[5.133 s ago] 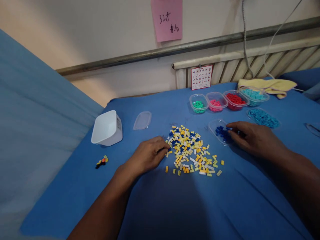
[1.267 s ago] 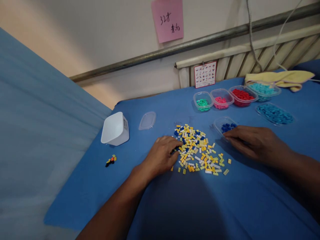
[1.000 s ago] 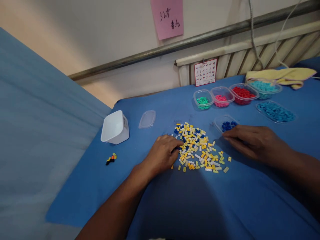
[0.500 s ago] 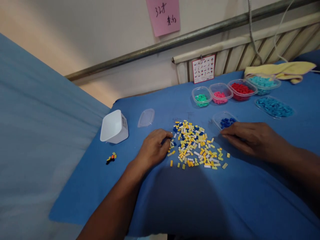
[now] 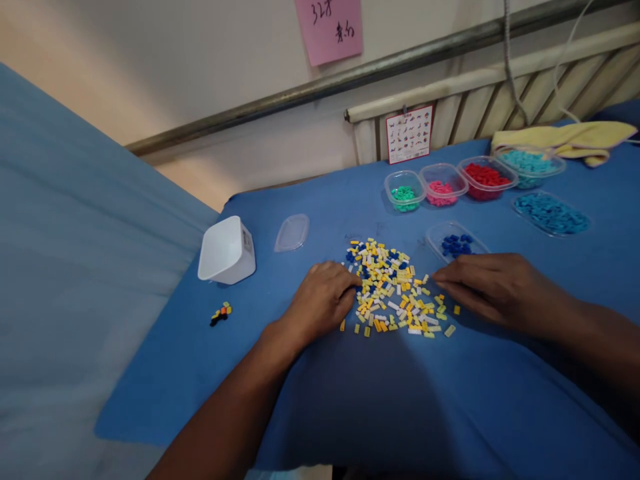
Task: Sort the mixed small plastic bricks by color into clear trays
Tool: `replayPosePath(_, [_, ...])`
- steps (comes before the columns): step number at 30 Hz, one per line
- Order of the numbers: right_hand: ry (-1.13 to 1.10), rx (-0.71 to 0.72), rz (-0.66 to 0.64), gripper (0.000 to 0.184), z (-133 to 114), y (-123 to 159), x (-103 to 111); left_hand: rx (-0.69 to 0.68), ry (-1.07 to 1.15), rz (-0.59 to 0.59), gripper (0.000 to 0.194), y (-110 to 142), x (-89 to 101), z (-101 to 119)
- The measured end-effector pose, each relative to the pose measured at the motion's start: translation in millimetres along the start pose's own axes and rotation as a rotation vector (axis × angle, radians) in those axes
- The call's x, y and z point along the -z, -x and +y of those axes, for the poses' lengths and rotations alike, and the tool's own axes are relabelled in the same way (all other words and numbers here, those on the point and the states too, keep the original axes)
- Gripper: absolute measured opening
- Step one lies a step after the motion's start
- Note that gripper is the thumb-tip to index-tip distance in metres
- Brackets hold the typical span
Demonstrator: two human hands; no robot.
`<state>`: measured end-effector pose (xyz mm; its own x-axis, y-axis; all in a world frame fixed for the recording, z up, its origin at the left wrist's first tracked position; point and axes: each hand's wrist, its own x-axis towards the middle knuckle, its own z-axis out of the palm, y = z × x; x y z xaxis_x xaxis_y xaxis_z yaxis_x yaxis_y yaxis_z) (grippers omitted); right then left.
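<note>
A loose pile of small building bricks (image 5: 395,287), yellow, white, pale green and dark blue, lies on the blue cloth. My left hand (image 5: 325,297) rests at the pile's left side, thumb and forefinger drawn together among the bricks; whatever sits between the tips is hidden. To the right of the pile is my right hand (image 5: 493,287), its fingers pressed together with no brick visible at the tips. Just behind it, a shallow clear lid-like tray (image 5: 434,235) holds several dark blue bricks (image 5: 456,245).
Clear tubs of green (image 5: 404,195), pink (image 5: 441,192), red (image 5: 485,179) and light blue bricks (image 5: 530,161) line the back right, near a tray of teal bricks (image 5: 553,213) and a yellow cloth (image 5: 565,139). Leftward are a clear lid (image 5: 293,233), white box (image 5: 225,253) and small brick cluster (image 5: 220,313).
My left hand has moved right, further into the pile's edge. My right hand has drawn back from the dark blue bricks' tray, toward the pile's right side.
</note>
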<state>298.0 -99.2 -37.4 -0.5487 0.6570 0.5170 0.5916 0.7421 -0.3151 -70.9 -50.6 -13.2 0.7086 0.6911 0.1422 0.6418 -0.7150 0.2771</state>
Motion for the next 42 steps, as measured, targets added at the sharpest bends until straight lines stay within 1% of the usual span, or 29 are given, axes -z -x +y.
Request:
replayPosePath(2, [-0.027, 0.016, -0.002, 0.017, -7, -3, -1, -0.033, 0.025, 0.048, 0.019, 0, 3.3, 4])
replayPosePath(4, [-0.055, 0.040, 0.012, 0.017, -17, -8, -2, -0.034, 0.147, 0.137, 0.017, -1, 6.2, 15])
replayPosePath(6, [-0.082, 0.062, 0.029, 0.018, -30, -12, -4, 0.033, 0.415, 0.207, 0.013, -1, 6.0, 33])
replayPosePath(7, [-0.099, 0.075, 0.034, 0.019, -37, -15, -5, 0.088, 0.599, 0.208, 0.013, -1, 4.2, 44])
replayPosePath(9, [-0.140, 0.112, 0.046, 0.019, -50, -19, -8, 0.214, 0.963, 0.105, 0.020, -1, -2.5, 66])
replayPosePath(11, [-0.170, 0.148, 0.053, 0.017, -60, -21, -11, 0.296, 1.253, 0.013, 0.024, -1, -11.1, 82])
replayPosePath(12, [-0.176, 0.158, 0.060, 0.016, -63, -22, -12, 0.328, 1.350, -0.008, 0.026, -2, -14.9, 86])
replayPosePath(14, [-0.173, 0.155, 0.074, 0.015, -65, -23, -13, 0.380, 1.453, -0.014, 0.030, -4, -20.2, 88])
replayPosePath(16, [-0.173, 0.150, 0.076, 0.015, -64, -23, -14, 0.409, 1.472, -0.012, 0.030, -5, -21.8, 85])
replayPosePath(19, [-0.186, 0.146, 0.064, 0.016, -61, -22, -16, 0.408, 1.453, -0.028, 0.024, -5, -21.1, 79])
replayPosePath(23, [-0.261, 0.076, 0.031, 0.017, -63, -20, -19, 0.391, 1.392, -0.011, 0.017, -2, -22.7, 78])
replayPosePath(27, [-0.389, -0.009, 0.041, 0.020, -66, -22, -20, 0.359, 1.327, 0.009, 0.018, -2, -25.0, 80])
replayPosePath(31, [-0.439, -0.054, 0.052, 0.021, -65, -23, -20, 0.335, 1.272, 0.008, 0.019, -3, -24.4, 83])
replayPosePath(34, [-0.440, -0.064, 0.065, 0.019, -63, -23, -21, 0.351, 1.293, 0.009, 0.020, -3, -24.5, 83])
replayPosePath(37, [-0.428, -0.060, 0.080, 0.020, -62, -21, -21, 0.366, 1.379, -0.005, 0.019, -4, -25.2, 81])
replayPosePath(39, [-0.418, -0.042, 0.092, 0.021, -63, -20, -22, 0.337, 1.400, 0.012, 0.016, -5, -25.2, 80])
replayPosePath(42, [-0.417, -0.027, 0.082, 0.020, -65, -20, -21, 0.238, 1.327, 0.062, 0.011, -7, -23.5, 80])
